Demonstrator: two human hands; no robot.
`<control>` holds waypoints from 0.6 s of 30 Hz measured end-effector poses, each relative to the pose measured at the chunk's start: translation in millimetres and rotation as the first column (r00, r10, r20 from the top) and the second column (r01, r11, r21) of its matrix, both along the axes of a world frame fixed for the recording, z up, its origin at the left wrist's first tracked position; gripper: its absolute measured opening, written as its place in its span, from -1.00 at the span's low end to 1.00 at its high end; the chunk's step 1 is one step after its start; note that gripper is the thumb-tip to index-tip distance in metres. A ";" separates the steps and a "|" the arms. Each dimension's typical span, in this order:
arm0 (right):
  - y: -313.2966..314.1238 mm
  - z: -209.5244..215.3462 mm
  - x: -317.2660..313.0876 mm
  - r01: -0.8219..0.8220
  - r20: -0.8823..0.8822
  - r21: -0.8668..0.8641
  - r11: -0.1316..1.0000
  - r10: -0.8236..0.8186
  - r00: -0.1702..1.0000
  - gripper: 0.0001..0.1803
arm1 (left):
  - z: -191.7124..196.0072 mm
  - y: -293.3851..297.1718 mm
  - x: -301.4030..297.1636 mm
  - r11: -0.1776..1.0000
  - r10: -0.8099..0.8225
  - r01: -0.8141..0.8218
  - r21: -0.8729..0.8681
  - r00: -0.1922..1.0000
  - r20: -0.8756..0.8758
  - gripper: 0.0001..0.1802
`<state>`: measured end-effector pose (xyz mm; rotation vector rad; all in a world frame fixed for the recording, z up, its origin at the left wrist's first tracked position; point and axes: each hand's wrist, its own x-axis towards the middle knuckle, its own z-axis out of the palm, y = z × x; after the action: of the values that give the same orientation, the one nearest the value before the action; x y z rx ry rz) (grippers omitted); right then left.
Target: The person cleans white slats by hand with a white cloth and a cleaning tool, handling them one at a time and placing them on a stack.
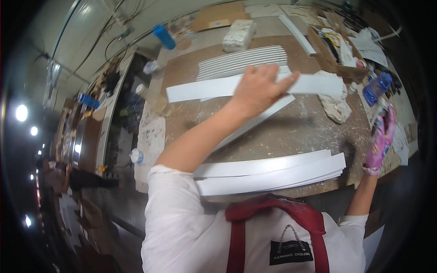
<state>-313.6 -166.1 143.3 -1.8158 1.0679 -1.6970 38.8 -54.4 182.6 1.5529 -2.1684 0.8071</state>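
White strip (200, 90), long and flat, was held above the middle of the surface (291, 132) by the left hand (259, 86). The fingers (287, 81) were closed over the strip's top edge, the thumb side hidden behind it, and the strip ran nearly level from left to right, its right end reaching a crumpled rag (336, 107). The left forearm came up from the lower middle in a white sleeve (173, 218).

The right hand (380, 141) wore a pink patterned glove and rested at the right rim of the surface, well apart from the strip. Whether its fingers gripped anything could not be told, since the fisheye edge blurred them.

A stack of strips (273, 173) lay along the near edge of the surface, just in front of the person. A second row of strips (243, 61) lay fanned at the far side, beyond the held one, and one more strip (255, 125) lay slanted under the left wrist. Behind the far row sat a white lumpy block (239, 35), with a blue bottle (164, 37) to its left and a sheet of cardboard (218, 16) at the back. A wooden box (332, 54) of odds and ends stood at the far right, and another blue bottle (377, 87) lay near it. The surface was brown and spattered with white paint. A red strap (273, 214) crossed the person's chest.
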 end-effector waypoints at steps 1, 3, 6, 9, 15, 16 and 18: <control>-1.1 -1.0 -4.0 0.006 0.008 0.012 1.000 -0.006 1.000 -0.52 | -7.2 2.6 -2.9 1.000 -0.020 0.020 0.020 1.000 -0.008 -0.40; 1.1 -4.8 -7.9 -0.044 0.043 0.014 0.999 0.043 0.998 -0.53 | -20.2 6.3 -8.3 0.998 -0.024 0.025 0.052 0.999 -0.028 -0.41; 5.6 -11.9 -6.9 -0.068 0.069 0.097 0.993 0.061 0.996 -0.53 | -38.8 11.8 -19.0 0.982 -0.118 0.127 0.140 0.991 -0.069 -0.41; 13.1 -18.1 -15.7 -0.083 -0.224 -0.048 0.995 0.070 0.972 -0.52 | -62.1 22.1 -33.8 0.888 -0.116 0.203 0.412 0.967 -0.228 -0.38; 7.8 -23.9 -13.3 -0.009 -0.175 0.057 0.998 0.019 0.984 -0.51 | -81.4 59.6 -68.9 0.581 0.054 0.347 0.737 0.887 -0.459 -0.37; 9.1 -24.3 -13.1 -0.035 -0.138 0.099 0.994 0.049 0.989 -0.51 | -81.9 60.7 -69.3 0.501 0.116 0.385 0.775 0.858 -0.501 -0.37; 6.9 -27.8 -16.2 -0.037 -0.113 0.135 0.990 0.052 0.992 -0.50 | -90.0 62.8 -65.9 0.483 0.059 0.433 0.761 0.851 -0.522 -0.37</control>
<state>-329.8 -159.2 115.5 -1.8574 1.1502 -1.4734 -27.1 8.5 92.6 1.5511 -2.3437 -0.8906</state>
